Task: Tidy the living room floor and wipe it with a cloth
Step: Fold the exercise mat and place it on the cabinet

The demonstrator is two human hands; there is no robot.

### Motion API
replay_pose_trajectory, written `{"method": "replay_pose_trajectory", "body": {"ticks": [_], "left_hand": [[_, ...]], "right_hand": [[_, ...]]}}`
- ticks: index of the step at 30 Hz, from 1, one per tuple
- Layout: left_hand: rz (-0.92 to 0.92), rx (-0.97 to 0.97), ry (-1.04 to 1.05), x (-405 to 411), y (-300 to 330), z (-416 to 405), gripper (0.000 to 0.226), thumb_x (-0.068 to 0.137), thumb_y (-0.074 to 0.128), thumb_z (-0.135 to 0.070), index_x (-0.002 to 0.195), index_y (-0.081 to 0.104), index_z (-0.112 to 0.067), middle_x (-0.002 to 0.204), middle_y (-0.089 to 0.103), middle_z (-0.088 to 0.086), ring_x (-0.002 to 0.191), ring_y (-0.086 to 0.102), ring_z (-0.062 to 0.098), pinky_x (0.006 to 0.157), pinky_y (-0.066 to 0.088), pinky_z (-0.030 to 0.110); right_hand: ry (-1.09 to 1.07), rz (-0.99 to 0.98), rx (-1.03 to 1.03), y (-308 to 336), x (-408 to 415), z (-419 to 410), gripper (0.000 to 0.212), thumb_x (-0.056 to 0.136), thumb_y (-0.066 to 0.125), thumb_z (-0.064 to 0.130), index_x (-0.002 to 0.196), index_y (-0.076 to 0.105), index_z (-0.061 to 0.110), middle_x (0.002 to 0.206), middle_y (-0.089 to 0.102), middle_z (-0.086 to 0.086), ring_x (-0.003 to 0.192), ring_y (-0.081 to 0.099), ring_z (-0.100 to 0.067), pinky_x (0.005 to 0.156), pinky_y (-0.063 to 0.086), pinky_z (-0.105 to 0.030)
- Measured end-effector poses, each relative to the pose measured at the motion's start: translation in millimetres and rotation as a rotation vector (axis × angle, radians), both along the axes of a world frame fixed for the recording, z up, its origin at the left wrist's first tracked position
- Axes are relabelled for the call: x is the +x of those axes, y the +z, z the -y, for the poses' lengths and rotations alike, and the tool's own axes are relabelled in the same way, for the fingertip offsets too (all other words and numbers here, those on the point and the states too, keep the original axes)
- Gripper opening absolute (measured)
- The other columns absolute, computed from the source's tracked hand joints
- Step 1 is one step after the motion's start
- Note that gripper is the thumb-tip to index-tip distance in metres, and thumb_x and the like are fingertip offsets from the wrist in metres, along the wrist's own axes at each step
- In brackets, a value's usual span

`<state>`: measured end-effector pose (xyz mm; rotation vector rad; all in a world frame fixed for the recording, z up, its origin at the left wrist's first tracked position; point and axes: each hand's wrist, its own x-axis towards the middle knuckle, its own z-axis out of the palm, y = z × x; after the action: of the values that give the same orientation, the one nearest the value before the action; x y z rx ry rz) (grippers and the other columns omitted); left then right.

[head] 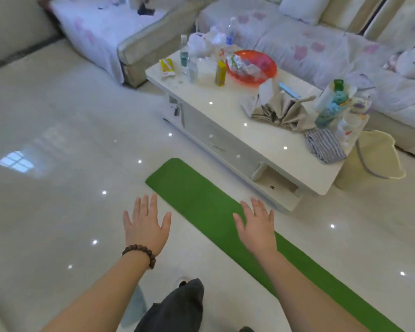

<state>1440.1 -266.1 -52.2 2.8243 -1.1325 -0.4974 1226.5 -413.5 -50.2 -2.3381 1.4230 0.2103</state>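
A long green mat [197, 195] lies flat on the glossy white tile floor [58, 188], running from the middle toward the lower right. My left hand [146, 226], with a bead bracelet on its wrist, is stretched out palm down above the bare floor just left of the mat, fingers spread and holding nothing. My right hand [256, 224] is held out the same way above the mat, empty. A striped grey cloth [325, 146] lies on the near right corner of the coffee table.
A white coffee table [225, 111] stands beyond the mat, crowded with bottles, a red basin [252, 65], a folded beige umbrella [280, 111] and snack packets. A cream bin [369, 159] stands at its right end. Sofas line the back. My dark trouser leg [177, 307] is below.
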Motion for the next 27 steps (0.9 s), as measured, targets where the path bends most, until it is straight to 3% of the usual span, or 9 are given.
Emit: {"method": "replay_pose_trajectory", "body": {"ticks": [13,20,27], "left_hand": [[0.012,0.016,0.174,187.5,10.6,-3.3,0.067,0.096,0.019,-0.053,0.152,0.000,-0.023,0.160,0.001,0.001,0.146,-0.007,0.019,0.117,-0.001,0.049],[0.020,0.068,0.033,298.7,-10.3,78.0,0.065,0.097,0.021,-0.051,0.152,0.001,-0.023,0.160,-0.001,0.000,0.146,-0.007,0.019,0.117,-0.001,0.050],[0.059,0.056,-0.193,395.7,-6.7,163.6,0.075,0.083,0.003,-0.056,0.152,0.002,-0.024,0.160,0.000,0.001,0.147,-0.005,0.020,0.117,-0.001,0.048]], "right_hand": [[0.210,0.037,0.001,14.8,230.9,37.2,0.055,0.098,0.026,0.049,0.147,0.030,0.023,0.158,0.016,-0.007,0.146,0.004,-0.022,0.116,-0.005,-0.048],[0.125,0.033,0.043,-20.4,329.7,88.8,0.056,0.098,0.023,0.050,0.148,0.027,0.025,0.158,0.013,-0.005,0.147,0.000,-0.020,0.117,-0.005,-0.045],[-0.071,0.009,0.097,-32.3,395.7,130.6,0.056,0.099,0.023,0.050,0.148,0.025,0.025,0.159,0.012,-0.005,0.147,0.001,-0.020,0.118,-0.003,-0.046]]}}
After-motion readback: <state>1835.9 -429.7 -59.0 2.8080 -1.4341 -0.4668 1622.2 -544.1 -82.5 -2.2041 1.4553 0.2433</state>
